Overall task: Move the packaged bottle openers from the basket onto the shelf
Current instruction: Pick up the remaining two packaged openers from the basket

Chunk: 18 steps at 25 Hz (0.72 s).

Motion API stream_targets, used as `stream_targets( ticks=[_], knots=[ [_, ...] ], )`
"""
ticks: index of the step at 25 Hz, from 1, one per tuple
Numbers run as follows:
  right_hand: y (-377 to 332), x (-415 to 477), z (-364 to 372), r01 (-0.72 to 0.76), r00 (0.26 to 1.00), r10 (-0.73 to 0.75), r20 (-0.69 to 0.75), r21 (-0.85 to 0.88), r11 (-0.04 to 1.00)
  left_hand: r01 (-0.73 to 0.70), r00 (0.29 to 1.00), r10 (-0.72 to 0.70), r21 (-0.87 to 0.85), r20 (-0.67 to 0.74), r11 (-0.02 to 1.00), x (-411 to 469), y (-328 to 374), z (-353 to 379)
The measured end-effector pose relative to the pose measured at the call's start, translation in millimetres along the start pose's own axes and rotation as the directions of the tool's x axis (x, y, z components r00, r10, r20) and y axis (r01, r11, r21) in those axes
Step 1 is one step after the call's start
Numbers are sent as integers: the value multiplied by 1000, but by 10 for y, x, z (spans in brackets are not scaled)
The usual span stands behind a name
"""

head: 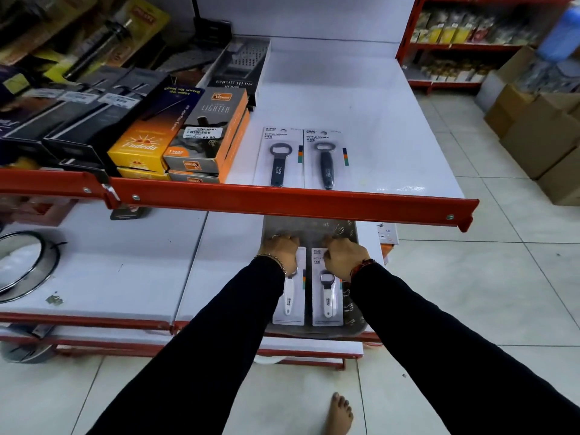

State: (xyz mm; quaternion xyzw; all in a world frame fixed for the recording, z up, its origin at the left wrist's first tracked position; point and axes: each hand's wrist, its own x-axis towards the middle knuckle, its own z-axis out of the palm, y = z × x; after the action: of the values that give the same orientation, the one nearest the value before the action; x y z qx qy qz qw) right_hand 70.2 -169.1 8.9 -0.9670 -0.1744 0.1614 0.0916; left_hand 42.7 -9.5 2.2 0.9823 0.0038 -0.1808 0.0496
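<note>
Two carded bottle openers with dark handles lie side by side on the upper white shelf (361,120): one on the left (279,160), one on the right (324,161). Below, a grey basket (351,312) sits on the lower shelf. In it lie two packs with white-handled openers, a left pack (290,301) and a right pack (328,298). My left hand (281,251) is closed on the top of the left pack. My right hand (343,254) is closed on the top of the right pack. Both card tops are hidden under my fingers.
Boxed lighters (207,136), a yellow box (141,146) and dark boxes fill the upper shelf's left part. A red shelf rail (282,204) runs above the basket. A metal ring (28,265) lies on the lower shelf. Cardboard cartons (539,130) stand at the right. My bare foot (339,414) is on the tiles.
</note>
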Motion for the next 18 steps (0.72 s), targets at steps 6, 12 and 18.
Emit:
stream_targets(
  ticks=[6, 12, 18],
  knots=[
    [-74, -642, -205, 34, 974, -36, -226, -12, 999, -74, 980, 94, 115, -175, 991, -633, 67, -274],
    [-270, -1371, -543, 10, 913, -35, -406, -65, 998, -100, 910, 156, 161, -385, 982, -1379, 187, -689],
    [-404, -1950, -1053, 52, 798, -81, -598, -66, 996, -172, 834, 214, 130, -509, 977, -1990, 269, -1230]
  ],
)
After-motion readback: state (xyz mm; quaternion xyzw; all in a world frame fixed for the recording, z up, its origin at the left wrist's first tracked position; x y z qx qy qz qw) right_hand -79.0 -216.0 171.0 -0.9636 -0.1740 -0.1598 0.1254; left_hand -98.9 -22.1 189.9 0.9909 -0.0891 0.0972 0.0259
